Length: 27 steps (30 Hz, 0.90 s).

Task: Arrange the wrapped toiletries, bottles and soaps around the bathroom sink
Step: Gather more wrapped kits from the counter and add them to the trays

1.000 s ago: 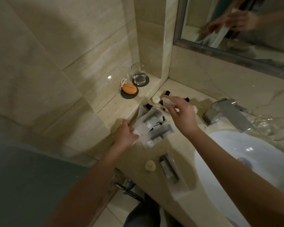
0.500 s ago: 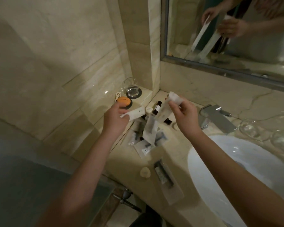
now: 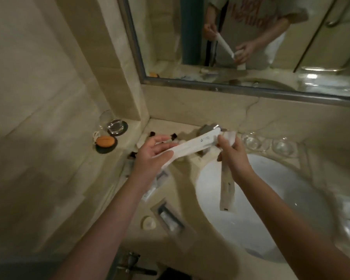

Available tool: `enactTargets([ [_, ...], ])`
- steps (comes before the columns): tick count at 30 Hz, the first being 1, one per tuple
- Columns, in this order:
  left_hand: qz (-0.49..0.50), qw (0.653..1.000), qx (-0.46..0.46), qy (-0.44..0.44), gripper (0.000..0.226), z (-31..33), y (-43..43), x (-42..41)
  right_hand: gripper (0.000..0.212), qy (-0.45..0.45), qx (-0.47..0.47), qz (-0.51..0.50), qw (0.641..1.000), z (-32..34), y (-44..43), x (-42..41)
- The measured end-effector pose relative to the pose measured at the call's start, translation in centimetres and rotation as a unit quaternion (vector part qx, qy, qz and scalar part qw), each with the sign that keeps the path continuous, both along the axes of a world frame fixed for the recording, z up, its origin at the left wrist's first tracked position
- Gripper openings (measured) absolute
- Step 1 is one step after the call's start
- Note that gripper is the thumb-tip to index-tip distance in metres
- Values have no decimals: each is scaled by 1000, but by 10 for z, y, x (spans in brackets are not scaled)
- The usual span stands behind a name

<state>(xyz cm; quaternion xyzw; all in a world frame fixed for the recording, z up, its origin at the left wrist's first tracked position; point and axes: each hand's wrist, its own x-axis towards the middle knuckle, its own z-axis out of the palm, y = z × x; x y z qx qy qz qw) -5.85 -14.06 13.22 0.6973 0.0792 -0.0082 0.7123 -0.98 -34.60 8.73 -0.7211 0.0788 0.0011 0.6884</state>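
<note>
Head camera looks down on a beige marble counter (image 3: 183, 185) set with a white basin (image 3: 271, 203), tiled walls to the left and a framed mirror (image 3: 251, 47) above, which reflects your arms. A faucet (image 3: 207, 128) stands behind the basin, with two clear glasses (image 3: 251, 141) just to its right. On the side ledge a glass tumbler (image 3: 112, 123) and an orange oval piece (image 3: 105, 141) each sit on a dark coaster.

Your left hand (image 3: 152, 157) has its fingers loosely extended, thumb pressing a long wrapped packet (image 3: 192, 145) into the palm; the packet slants up to your right fingertips. Your right hand (image 3: 233, 157) has its fingers curled round a second packet (image 3: 227, 191) that hangs over the basin, with a crumpled white wrapper (image 3: 229, 137) at its top.

Dark-capped small bottles (image 3: 153, 134) stand near the back corner. A round soap (image 3: 149, 222) and a flat wrapped item (image 3: 170, 219) lie near the front edge.

Half a second ago your left hand was beside the orange piece. Both hands have since shifted toward the faucet, and the packets are drawn out full length. The soap and flat item have not moved.
</note>
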Motion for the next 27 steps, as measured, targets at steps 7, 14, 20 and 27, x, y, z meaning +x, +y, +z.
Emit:
enactTargets([
  [7, -297, 948, 71, 91, 49, -27, -81, 10, 18, 57, -19, -104, 993, 0, -98, -43],
  [14, -535, 820, 163, 121, 20, -38, -203, 15, 16, 59, -20, -196, 979, -5, -181, -98],
  [20, -456, 761, 440, -138, 37, -74, -299, -16, 25, 81, 22, -348, 934, -20, -257, -150],
  [27, -433, 673, 526, -289, 57, -88, -359, -50, 8, 84, 42, -357, 929, -26, -313, -191],
])
